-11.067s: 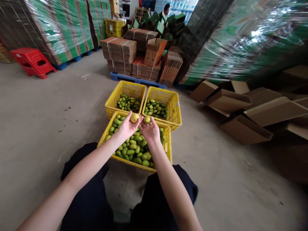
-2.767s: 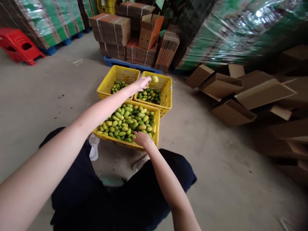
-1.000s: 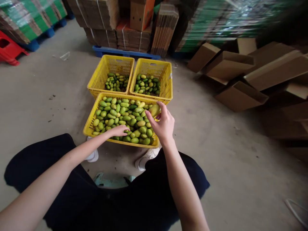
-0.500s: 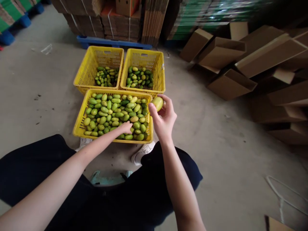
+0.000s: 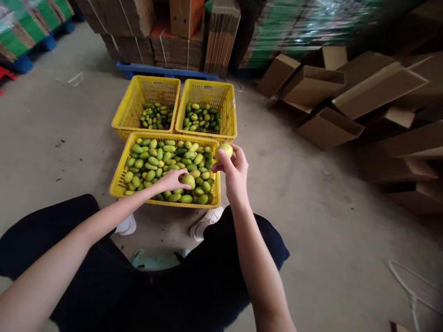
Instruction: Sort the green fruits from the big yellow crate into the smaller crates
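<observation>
My left hand (image 5: 174, 179) is closed around an oval green-yellow fruit (image 5: 188, 181), just above the heap in the front yellow crate (image 5: 119, 168). Thumb and fingers of my right hand (image 5: 237, 171) grip another pale yellow-green fruit (image 5: 225, 149), held up over the crate's right rim. Many loose green and yellowish fruits (image 5: 151, 175) fill the front crate. Behind it stand two more yellow crates, the left one (image 5: 126, 110) and the right one (image 5: 229, 110), each with a smaller heap of similar fruits at the bottom.
Bundled flat cardboard (image 5: 121, 20) is stacked on a blue pallet (image 5: 166, 71) behind the crates. Open cardboard boxes (image 5: 330, 128) lie piled at the right. My shoes (image 5: 206, 223) are close to the front crate. A light-coloured hooked bar (image 5: 411, 295) is at lower right.
My left hand has lifted a fruit from the heap, and that fruit now shows in its fingers. My right hand still holds its fruit, turned slightly. The view has shifted a little.
</observation>
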`<state>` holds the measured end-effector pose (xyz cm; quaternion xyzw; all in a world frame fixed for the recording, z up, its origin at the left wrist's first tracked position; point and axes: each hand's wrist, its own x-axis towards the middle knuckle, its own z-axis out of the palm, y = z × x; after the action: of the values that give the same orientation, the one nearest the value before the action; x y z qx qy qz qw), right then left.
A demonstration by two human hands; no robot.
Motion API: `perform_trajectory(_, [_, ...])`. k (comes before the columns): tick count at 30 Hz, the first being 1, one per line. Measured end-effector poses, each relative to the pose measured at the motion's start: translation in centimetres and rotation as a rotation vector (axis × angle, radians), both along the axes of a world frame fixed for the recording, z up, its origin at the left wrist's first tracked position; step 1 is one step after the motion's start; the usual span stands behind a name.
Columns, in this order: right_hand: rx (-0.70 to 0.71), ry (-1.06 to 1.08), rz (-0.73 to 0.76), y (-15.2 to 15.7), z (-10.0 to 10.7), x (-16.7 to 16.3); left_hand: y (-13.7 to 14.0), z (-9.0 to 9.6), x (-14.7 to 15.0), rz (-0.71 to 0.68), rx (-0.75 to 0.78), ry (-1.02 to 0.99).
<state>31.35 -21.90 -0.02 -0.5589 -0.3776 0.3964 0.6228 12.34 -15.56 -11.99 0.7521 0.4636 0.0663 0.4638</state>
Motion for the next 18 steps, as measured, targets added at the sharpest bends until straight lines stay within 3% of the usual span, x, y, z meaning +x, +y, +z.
perform_trajectory(4, [-0.016, 0.093, 0.041, 0.5, -0.2, -1.1, 1.3, 7.0, -1.9, 0.128, -0.225, -0.452])
perform_trajectory(7, [-0.014, 0.119, 0.126, 0.8, 0.0, -2.1, 1.2, 10.2, -2.8, 0.275, -0.472, -0.691])
perform_trajectory(10, [-0.032, 0.144, 0.228, 0.9, 0.3, -3.1, 0.5, 11.0, -2.5, 0.459, -0.692, -0.812])
perform_trajectory(13, [-0.088, 0.23, 0.358, 1.0, 0.5, -4.0, 0.0, 11.2, -2.1, 0.612, -0.783, -0.856])
perform_trajectory(18, [-0.185, 0.363, 0.523, 1.2, 0.4, -5.7, 0.1, 12.3, -3.3, 0.5, -0.807, -0.91])
